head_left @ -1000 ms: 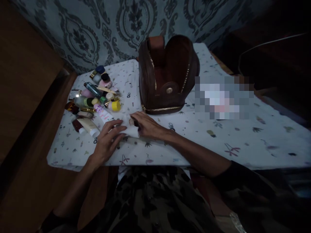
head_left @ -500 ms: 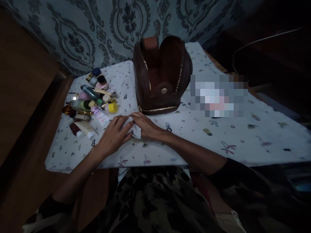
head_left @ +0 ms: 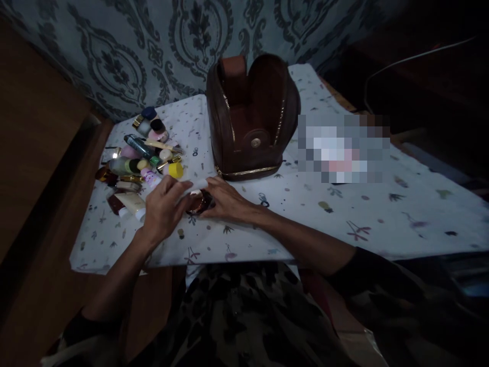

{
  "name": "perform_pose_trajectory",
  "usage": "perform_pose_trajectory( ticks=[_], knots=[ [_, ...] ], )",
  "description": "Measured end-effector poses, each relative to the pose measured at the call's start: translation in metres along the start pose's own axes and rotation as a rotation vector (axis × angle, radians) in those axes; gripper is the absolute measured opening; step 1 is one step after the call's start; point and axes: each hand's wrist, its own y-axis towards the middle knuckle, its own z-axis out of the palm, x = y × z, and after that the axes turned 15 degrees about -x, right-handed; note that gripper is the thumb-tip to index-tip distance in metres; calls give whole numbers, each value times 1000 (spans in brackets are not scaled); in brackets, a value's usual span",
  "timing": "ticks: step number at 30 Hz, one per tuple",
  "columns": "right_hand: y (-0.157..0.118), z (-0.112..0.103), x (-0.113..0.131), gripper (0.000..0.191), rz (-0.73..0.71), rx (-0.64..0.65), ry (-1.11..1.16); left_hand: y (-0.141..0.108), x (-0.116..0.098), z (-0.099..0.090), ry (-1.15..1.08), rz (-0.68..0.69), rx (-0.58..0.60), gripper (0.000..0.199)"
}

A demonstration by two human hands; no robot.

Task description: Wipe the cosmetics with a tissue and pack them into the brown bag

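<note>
Between my hands, low on the table, is a small round brown glossy jar [head_left: 197,202]. My right hand [head_left: 226,201] is closed around its right side, fingertips on the far edge and thumb on the near edge. My left hand [head_left: 162,208] is bent at the jar's left side, its fingers curled. A white cloth or tissue [head_left: 199,184] shows behind the jar, running between the fingertips of both hands. My left hand appears to pinch its left end. Just past my left hand lies a purple-and-white tube [head_left: 150,176], partly covered by it.
An unzipped brown leather bag [head_left: 252,137] stands behind my hands. Several cosmetic bottles and tubes, among them a yellow-capped one [head_left: 175,169] and a cream tube [head_left: 131,204], lie at the left. A blurred patch [head_left: 340,150] covers something at the right on the patterned tablecloth [head_left: 305,224].
My left hand has lifted and drawn back to the left from over the white cloth. The brown jar, covered before, now shows, and the cloth has shifted behind it. My right hand stays nearly in place.
</note>
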Motion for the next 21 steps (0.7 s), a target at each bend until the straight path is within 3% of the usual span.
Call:
perform_pose_trajectory(
  ticks=[4,10,14,21],
  knots=[
    [-2,1,-3,53,-10,-24,19,-1,-4,-4,30,241,192,26],
    [-3,4,-6,49,-20,-37,48,8,5,4,27,412,344,34],
    [-1,8,-8,45,-20,-49,54,5,13,18,57,377,353,41],
    [-2,6,-7,45,-22,-63,60,-8,11,27,96,176,267,50]
  ],
)
